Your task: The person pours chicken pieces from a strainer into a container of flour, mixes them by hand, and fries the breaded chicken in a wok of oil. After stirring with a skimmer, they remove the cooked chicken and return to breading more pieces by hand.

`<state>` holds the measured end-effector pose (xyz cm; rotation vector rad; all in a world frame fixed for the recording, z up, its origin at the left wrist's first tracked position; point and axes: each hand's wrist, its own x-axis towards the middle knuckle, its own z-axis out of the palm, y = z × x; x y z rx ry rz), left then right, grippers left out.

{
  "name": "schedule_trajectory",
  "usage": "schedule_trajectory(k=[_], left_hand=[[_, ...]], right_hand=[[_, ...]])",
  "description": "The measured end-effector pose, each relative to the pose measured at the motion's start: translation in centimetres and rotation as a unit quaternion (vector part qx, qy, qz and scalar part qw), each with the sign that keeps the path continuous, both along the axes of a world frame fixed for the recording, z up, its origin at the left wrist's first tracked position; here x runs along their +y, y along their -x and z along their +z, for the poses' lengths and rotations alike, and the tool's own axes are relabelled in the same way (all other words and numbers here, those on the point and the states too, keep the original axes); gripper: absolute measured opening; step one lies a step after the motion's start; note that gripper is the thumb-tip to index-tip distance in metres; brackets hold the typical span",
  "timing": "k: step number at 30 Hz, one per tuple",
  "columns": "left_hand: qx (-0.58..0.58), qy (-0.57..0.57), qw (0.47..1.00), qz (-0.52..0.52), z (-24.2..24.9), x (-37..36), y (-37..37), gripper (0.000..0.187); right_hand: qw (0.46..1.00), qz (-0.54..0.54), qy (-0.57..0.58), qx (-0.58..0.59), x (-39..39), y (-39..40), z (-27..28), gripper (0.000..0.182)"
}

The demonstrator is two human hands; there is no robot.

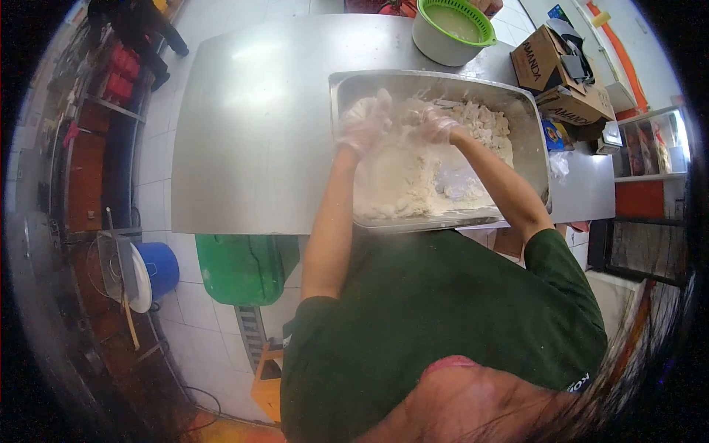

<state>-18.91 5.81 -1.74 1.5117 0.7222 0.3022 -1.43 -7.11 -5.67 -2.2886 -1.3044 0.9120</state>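
A deep metal tray (pixel 543 148) on the steel table holds loose white flour (pixel 391 177). Lumpy flour-coated pieces (pixel 487 125) are heaped along its right side; what lies under their coating is hidden. Both hands wear clear plastic gloves dusted with white. In the tray's far left corner, my left hand (pixel 363 127) is closed around a whitish floured piece (pixel 362 111). My right hand (pixel 434 127) is beside it near the far wall, fingers curled down over the flour. Airborne flour blurs those fingertips, and I cannot make out what they hold.
Beyond the tray stands a white tub with a green strainer (pixel 454 29). Cardboard boxes (pixel 550 66) are stacked at the back right. A green plastic container (pixel 240 269) is below the table's near edge, and a blue bucket (pixel 159 269) is at left. Another person's legs (pixel 159 44) show far left.
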Motion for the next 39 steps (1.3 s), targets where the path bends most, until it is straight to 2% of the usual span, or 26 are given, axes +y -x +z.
schedule_trajectory(k=[2,3,5,6,8,10,12,13,14,16,18,20,21,25,29,33,34,35,36,37,39], left_hand=[[-0.021,0.021,0.999,0.011,-0.2,0.0,-0.2,0.052],[-0.023,0.022,0.999,0.009,-0.3,-0.1,-0.3,0.052],[-0.029,0.051,0.998,0.016,0.2,-0.4,-0.1,0.05],[-0.032,0.052,0.998,0.01,0.4,-0.6,-0.1,0.05],[-0.014,0.05,0.998,0.03,0.5,-0.6,-0.3,0.05],[-0.024,0.049,0.999,0.004,-0.8,0.0,-0.5,0.052],[0.006,0.015,1.0,-0.006,-1.3,0.3,-0.5,0.051],[0.002,0.023,1.0,-0.005,-1.5,0.2,-0.5,0.051],[0.003,0.024,1.0,-0.008,-1.6,0.3,-0.5,0.051],[0.026,0.004,1.0,-0.008,-1.7,0.5,-0.5,0.05],[0.019,0.021,1.0,0.012,-0.4,-0.4,-0.5,0.051],[0.014,0.038,0.999,0.036,0.1,-0.7,-0.4,0.053],[0.021,0.016,0.999,0.029,0.0,-0.7,-0.4,0.054],[0.052,-0.053,0.997,-0.014,-1.5,0.2,-0.2,0.05],[0.032,-0.025,0.999,-0.003,-1.4,0.3,-0.4,0.051],[0.052,-0.004,0.999,0.001,-0.8,-0.1,-0.3,0.05],[0.056,-0.007,0.998,0.011,-0.5,-0.1,-0.3,0.053],[0.055,-0.007,0.998,0.015,-0.9,-0.1,-0.3,0.053],[0.026,-0.011,0.999,0.02,-1.3,-0.3,-0.3,0.052],[-0.003,-0.015,1.0,0.026,-1.6,-0.4,-0.2,0.051],[0.006,0.01,1.0,0.029,-0.6,-0.4,-0.1,0.05]], right_hand=[[0.973,-0.035,-0.002,0.227,-0.4,0.7,2.8,0.056],[0.974,-0.037,-0.002,0.225,-0.7,-0.3,1.6,0.056],[0.997,0.004,0.055,0.06,-1.4,-2.6,-0.3,0.049],[0.997,-0.002,0.056,0.056,-2.3,-3.6,0.0,0.049],[0.999,-0.003,-0.012,0.041,-3.7,-4.3,4.0,0.045],[1.0,-0.018,-0.025,-0.002,-5.7,-5.9,5.6,0.043],[0.958,-0.068,0.091,-0.262,-7.5,-5.4,9.3,0.041],[0.96,-0.033,0.15,-0.235,-7.7,-4.8,10.9,0.043],[0.96,-0.036,0.152,-0.234,-8.3,-5.3,8.6,0.043],[0.951,0.139,0.059,-0.271,-9.8,-6.4,2.0,0.046],[0.963,0.117,0.116,-0.213,-7.5,0.1,5.5,0.05],[0.938,0.188,-0.041,-0.29,-6.4,1.4,0.5,0.054],[0.938,0.188,-0.044,-0.289,-6.3,1.2,-0.8,0.054],[0.952,0.213,0.05,-0.212,-4.6,-0.5,-4.9,0.055],[0.95,0.23,0.157,-0.139,-3.9,-2.1,-5.9,0.056],[0.937,0.266,0.15,-0.172,-4.2,-1.9,-5.4,0.055],[0.95,0.22,0.124,-0.185,-4.4,-2.6,-6.0,0.052],[0.959,0.175,0.096,-0.199,-3.7,-1.9,-4.3,0.049],[0.975,0.114,0.157,-0.104,-3.8,-2.3,-1.8,0.047],[0.975,0.052,0.217,-0.007,-3.1,-1.2,4.4,0.045],[0.998,0.006,0.056,-0.042,-5.3,-2.7,7.2,0.03]])
